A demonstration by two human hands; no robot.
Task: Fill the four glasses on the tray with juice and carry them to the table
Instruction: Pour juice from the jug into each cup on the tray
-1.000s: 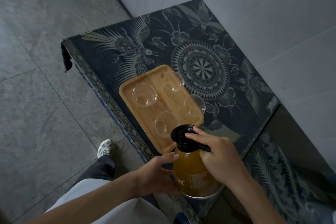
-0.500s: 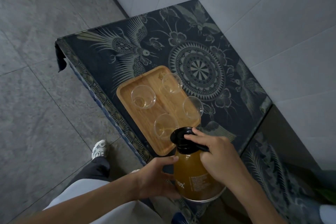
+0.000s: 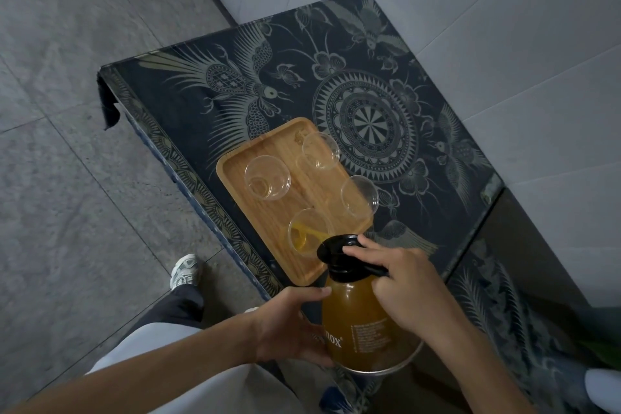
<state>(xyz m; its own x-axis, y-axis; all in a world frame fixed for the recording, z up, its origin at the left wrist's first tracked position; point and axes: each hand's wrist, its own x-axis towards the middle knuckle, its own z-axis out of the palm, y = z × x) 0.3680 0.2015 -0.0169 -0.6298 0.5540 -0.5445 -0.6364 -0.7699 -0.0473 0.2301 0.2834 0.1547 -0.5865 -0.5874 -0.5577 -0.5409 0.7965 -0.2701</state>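
Observation:
A wooden tray [image 3: 235,163] lies on a dark patterned table [image 3: 208,91] and carries several clear glasses. The nearest glass [image 3: 307,235] has a thin stream of orange juice running into it and a little juice at its bottom. The left glass [image 3: 267,181], far glass [image 3: 319,150] and right glass [image 3: 359,196] look empty. A glass jug of juice [image 3: 356,323] with a black lid is tilted toward the nearest glass. My right hand [image 3: 403,286] grips the jug's black handle, thumb on the lid. My left hand [image 3: 289,329] supports the jug's side and base.
White tiled wall [image 3: 470,27] runs behind and to the right of the table. Grey stone floor [image 3: 67,144] lies to the left, with my shoe [image 3: 184,270] near the table's front edge. A second patterned surface [image 3: 497,296] sits lower on the right.
The jug has tipped further toward the tray and juice has started flowing into the nearest glass. Both hands keep their hold on the jug.

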